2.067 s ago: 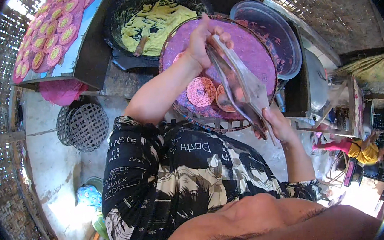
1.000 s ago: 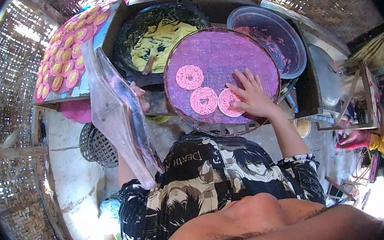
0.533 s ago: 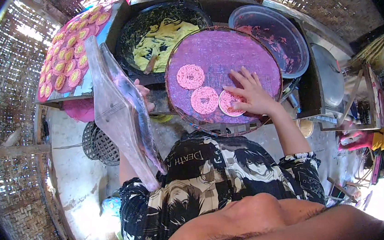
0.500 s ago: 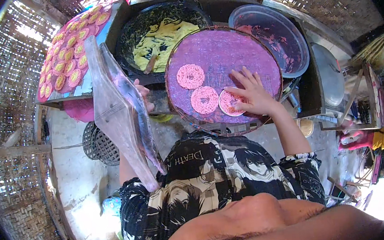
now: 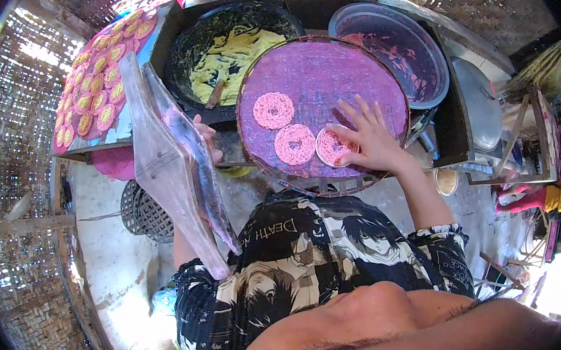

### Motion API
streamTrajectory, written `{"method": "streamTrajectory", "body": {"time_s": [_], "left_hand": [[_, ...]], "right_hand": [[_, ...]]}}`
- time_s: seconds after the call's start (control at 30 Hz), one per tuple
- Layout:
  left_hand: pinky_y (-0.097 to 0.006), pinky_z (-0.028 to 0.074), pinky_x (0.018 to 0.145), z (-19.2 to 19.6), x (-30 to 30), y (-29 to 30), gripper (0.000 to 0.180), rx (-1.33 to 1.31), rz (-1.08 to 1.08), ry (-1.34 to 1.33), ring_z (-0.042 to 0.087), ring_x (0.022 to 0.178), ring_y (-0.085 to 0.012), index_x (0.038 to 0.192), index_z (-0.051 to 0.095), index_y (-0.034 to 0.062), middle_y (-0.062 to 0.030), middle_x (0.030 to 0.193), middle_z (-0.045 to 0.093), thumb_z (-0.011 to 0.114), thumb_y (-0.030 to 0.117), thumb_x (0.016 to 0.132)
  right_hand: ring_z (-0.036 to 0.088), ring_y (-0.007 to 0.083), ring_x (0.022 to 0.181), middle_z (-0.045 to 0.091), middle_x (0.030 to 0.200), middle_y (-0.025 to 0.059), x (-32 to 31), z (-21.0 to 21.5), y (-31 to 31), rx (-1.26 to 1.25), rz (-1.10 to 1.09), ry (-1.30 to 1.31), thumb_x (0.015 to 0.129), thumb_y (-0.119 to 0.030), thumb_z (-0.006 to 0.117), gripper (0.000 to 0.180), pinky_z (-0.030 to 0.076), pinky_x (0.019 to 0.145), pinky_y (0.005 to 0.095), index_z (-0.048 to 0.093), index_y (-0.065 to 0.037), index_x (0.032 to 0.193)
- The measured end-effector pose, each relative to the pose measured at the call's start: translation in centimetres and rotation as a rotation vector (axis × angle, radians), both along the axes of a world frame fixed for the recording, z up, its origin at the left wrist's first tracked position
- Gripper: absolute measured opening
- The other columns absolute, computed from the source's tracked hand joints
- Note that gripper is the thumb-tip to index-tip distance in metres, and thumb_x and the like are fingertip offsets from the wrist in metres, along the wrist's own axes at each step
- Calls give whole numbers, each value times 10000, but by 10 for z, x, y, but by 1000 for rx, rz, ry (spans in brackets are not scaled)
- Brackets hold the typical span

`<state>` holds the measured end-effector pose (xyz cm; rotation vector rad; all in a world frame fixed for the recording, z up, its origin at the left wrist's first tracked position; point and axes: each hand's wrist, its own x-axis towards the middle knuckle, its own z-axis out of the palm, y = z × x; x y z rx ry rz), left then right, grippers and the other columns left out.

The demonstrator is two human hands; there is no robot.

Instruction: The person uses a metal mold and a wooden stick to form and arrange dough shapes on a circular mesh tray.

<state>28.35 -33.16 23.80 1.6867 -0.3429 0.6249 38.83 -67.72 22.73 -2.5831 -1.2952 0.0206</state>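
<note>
My left hand (image 5: 207,139) is mostly hidden behind a long wooden hand press (image 5: 161,161) of two boards, smeared with pink; the fingers showing at its right side wrap round it. My right hand (image 5: 377,137) reaches over a round tray (image 5: 324,66) covered in purple mesh cloth. Its thumb and forefinger span a thin pale ring mould (image 5: 319,148), while the other fingers stretch out. Inside the ring lies a pink lacy disc of strands (image 5: 333,148) with a hole in the middle. Two similar pink discs (image 5: 274,111) lie to its left, one touching or nearly touching the ring.
Behind the tray stand a dark pan (image 5: 181,56) of yellow paste with a wooden spatula (image 5: 215,95) and a grey basin (image 5: 437,59) with pink remnants. Several pink-and-yellow discs (image 5: 97,81) cover a board at far left. A metal lid (image 5: 480,105) leans at right.
The whole view has shifted slightly, moving the tray and press a little left in the picture. My thumb and fingers stay at the ring, and both hands keep their hold.
</note>
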Motion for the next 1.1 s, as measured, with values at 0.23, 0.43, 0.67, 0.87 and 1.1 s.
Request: {"method": "streamTrajectory", "body": {"time_s": [0.23, 0.43, 0.67, 0.87, 1.1], "left_hand": [[-441, 172, 1019, -1, -2, 1, 194, 19, -7, -40, 538, 754, -204, 834, 539, 54, -123, 812, 557, 628, 191, 730], [-449, 159, 1032, -1, -2, 0, 190, 10, -14, -45, 539, 746, -197, 815, 540, 56, -116, 793, 557, 638, 182, 714], [-433, 207, 1019, -3, -7, 2, 279, -61, 11, 82, 554, 771, -178, 816, 550, 65, -72, 787, 568, 707, 98, 589], [-429, 218, 1016, -3, -9, -1, 300, -46, 47, 71, 556, 773, -176, 819, 551, 67, -62, 784, 569, 717, 81, 569], [-425, 230, 1012, -3, -14, -4, 327, -33, 82, 73, 558, 776, -173, 822, 553, 69, -50, 780, 570, 729, 60, 546]], "right_hand": [[181, 373, 1247, 299, 1333, 105, 8, -1, -8, 254, -30, 47, 705, -477, 567, 458, 127, 977, 572, 556, -229, 1090], [280, 351, 1201, 431, 1237, 91, 19, -33, -24, 313, -361, 95, 694, -297, 623, 192, 155, 968, 560, 666, -116, 742], [295, 350, 1188, 449, 1205, 83, 12, -31, -18, 211, -342, 145, 687, -285, 618, 182, 170, 962, 567, 657, -107, 681], [274, 348, 1200, 450, 1197, 80, 6, -24, -7, 235, -304, 25, 628, -225, 611, 137, 154, 962, 586, 642, -92, 621], [260, 347, 1211, 435, 1219, 92, 6, -13, -6, 258, -300, -12, 580, -192, 621, 134, 155, 968, 575, 621, -59, 586]]}}
